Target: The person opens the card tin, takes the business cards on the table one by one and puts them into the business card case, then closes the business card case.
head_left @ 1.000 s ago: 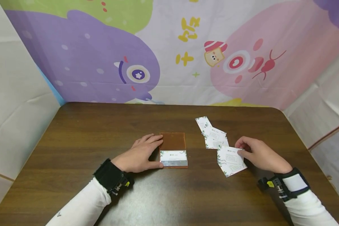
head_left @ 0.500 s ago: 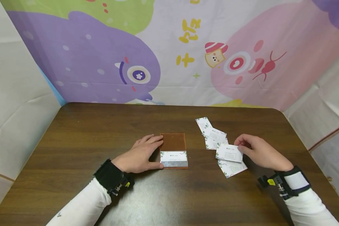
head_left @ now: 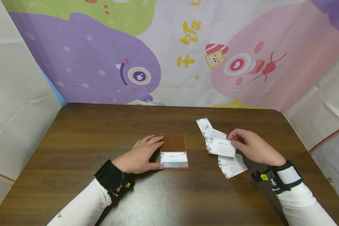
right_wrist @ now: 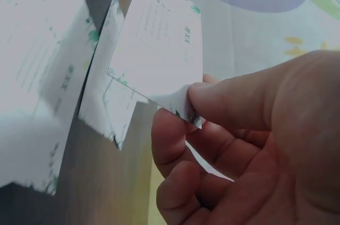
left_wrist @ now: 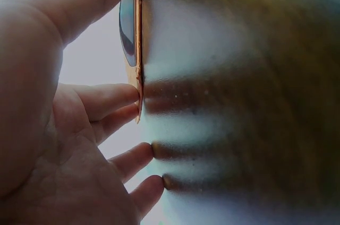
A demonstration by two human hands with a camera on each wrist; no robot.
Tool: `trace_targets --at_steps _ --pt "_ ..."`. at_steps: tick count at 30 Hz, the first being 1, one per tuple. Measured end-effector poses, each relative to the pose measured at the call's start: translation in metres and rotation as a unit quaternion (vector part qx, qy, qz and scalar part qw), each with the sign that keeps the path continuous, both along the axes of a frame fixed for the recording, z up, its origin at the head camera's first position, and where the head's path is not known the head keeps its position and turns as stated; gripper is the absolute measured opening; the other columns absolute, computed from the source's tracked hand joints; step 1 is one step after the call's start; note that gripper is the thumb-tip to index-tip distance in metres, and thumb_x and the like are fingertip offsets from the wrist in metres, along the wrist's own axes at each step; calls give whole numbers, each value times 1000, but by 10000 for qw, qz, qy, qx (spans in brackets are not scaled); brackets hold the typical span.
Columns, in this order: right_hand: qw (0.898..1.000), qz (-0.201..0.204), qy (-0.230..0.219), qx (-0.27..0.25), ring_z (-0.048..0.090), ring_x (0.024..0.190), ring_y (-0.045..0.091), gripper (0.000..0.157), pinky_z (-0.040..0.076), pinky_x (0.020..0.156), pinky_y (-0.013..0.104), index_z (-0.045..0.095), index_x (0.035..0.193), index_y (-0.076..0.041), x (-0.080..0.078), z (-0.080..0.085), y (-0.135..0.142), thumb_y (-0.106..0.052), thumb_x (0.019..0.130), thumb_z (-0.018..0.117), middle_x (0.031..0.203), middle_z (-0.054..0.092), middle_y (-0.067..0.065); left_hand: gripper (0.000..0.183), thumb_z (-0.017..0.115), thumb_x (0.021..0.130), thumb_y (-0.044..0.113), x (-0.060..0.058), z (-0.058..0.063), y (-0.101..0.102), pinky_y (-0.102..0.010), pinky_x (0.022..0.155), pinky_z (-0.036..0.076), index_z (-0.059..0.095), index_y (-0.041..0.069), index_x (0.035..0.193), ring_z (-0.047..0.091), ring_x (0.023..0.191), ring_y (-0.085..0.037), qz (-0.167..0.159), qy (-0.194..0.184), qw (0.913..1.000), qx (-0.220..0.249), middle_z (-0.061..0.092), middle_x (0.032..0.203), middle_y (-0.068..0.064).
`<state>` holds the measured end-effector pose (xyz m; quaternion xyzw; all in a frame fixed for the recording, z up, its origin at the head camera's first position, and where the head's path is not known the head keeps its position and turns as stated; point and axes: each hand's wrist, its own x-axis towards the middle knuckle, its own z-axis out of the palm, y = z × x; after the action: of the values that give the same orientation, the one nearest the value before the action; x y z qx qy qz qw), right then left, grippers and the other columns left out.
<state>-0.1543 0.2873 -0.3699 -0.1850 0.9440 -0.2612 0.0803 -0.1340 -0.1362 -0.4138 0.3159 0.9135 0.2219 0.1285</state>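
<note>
A brown leather card holder (head_left: pixel 173 142) lies on the table, a white business card tucked into its lower pocket. Spread fingers and thumb of my left hand (head_left: pixel 138 155) rest along its left edge; the left wrist view shows thumb and fingertips right at the holder's edge (left_wrist: pixel 139 39). Between thumb and fingers, my right hand (head_left: pixel 251 147) pinches a corner of a white business card (head_left: pixel 221 147) with green leaf print. In the right wrist view this card (right_wrist: pixel 159 39) is tilted over other cards, partly hiding them.
Two loose cards (head_left: pixel 232 166) overlap on the table nearer the body. Several more cards (head_left: pixel 204 125) lie farther back, left of the right hand. A cartoon cloth (head_left: pixel 180 78) hangs behind the table's far edge, with white cloth at both sides.
My right hand has lifted the top card off the near pile and carried it left and away from the body, over the farther cards. My left hand stays on the card holder.
</note>
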Motion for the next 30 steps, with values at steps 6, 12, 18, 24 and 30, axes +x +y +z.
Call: trace_targets --at_steps 6,12,18,24,30 --pt "10000 43 64 -62 59 87 20 10 51 76 35 70 112 -10 -5 2 -11 -8 102 70 97 68 1 89 78 96 49 0 -1 0 -67 122 24 43 1 162 20 159 -43 9 20 10000 9 32 171 -12" --pt "9998 70 17 -160 59 88 21 10 53 77 37 70 113 -10 -10 5 -24 -8 103 69 99 68 3 89 77 97 50 0 -3 0 -67 122 23 42 2 162 19 159 -42 -4 27 10000 -14 32 171 -12" --pt "9995 140 11 -270 59 87 23 10 53 76 37 69 113 -9 -16 5 -38 -6 103 67 97 67 4 88 76 97 50 1 -4 0 -67 121 24 42 2 162 20 159 -42 -5 28 10000 -18 32 171 -12" --pt "9989 233 29 -417 59 88 23 10 53 78 38 69 112 -10 -22 2 -53 -6 104 66 97 67 3 88 77 97 50 1 -5 1 -67 121 24 42 2 162 20 159 -42 3 51 10000 -19 32 171 -12" --pt "9980 356 106 -503 59 88 22 9 53 77 37 69 110 -10 -26 1 -69 -5 103 67 95 66 3 89 77 97 50 1 -5 1 -67 121 24 42 2 162 20 159 -42 3 68 10000 -19 32 171 -12"
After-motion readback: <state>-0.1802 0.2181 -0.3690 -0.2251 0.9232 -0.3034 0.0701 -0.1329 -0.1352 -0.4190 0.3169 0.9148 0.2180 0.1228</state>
